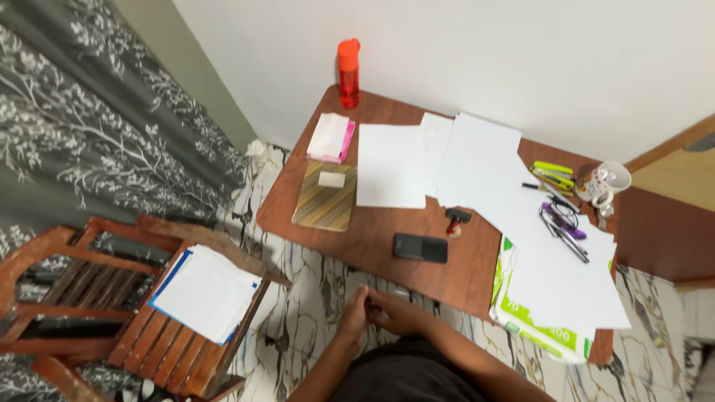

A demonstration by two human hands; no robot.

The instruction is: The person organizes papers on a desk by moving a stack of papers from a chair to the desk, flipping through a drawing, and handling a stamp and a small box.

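Smooth wooden desk [387, 246], matt paper [391, 165]

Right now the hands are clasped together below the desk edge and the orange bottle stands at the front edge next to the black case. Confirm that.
Not quite. The left hand and right hand are clasped below the desk edge, but the orange bottle stands at the far corner by the wall, well away from the black case. The head view shows it.

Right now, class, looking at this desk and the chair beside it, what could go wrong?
1. The paper stack overhangs the desk's near right edge; a nudge might tip it to the floor.
2. Loose sheets lie near the mug; if it holds liquid, a spill could soak them.
3. The orange bottle stands at the desk's far edge and could topple.
The clasped hands touch nothing.
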